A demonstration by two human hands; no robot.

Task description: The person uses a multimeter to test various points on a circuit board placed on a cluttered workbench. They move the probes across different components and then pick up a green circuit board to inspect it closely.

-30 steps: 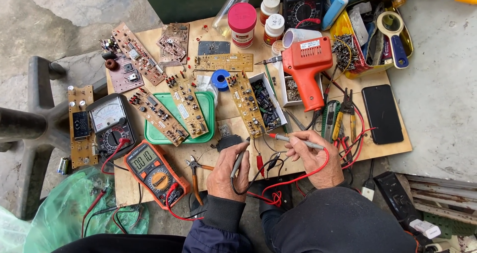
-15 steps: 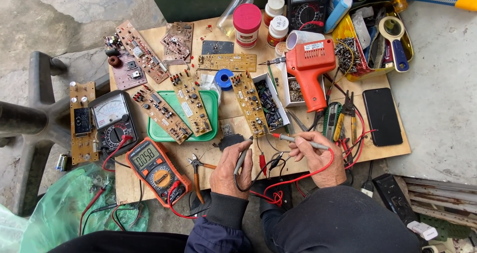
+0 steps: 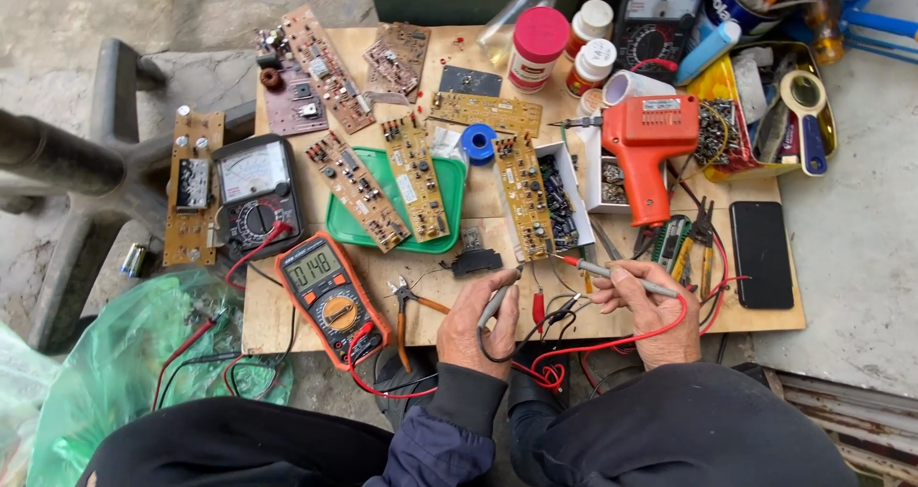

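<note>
My left hand (image 3: 476, 323) grips a black test probe (image 3: 498, 302) whose tip points up toward the near end of a long yellow circuit board (image 3: 529, 197). In my right hand (image 3: 653, 312) is a red-tipped probe (image 3: 612, 271), held like a pen, its tip by the board's lower right corner. Red and black leads (image 3: 574, 353) curl between my hands and run to an orange digital multimeter (image 3: 330, 296) with a lit reading. A small black component (image 3: 475, 260) lies just above my left hand.
On the wooden board (image 3: 755, 317) are a green tray (image 3: 450, 193) with two circuit boards, an analog meter (image 3: 253, 195), orange-handled pliers (image 3: 413, 307), an orange soldering gun (image 3: 654, 145), a black phone (image 3: 762, 254), a white parts box (image 3: 580, 162) and jars (image 3: 537, 47).
The view has shifted a little, so everything sits further right in the frame. Both hands keep their probes at the near end of the yellow board.
</note>
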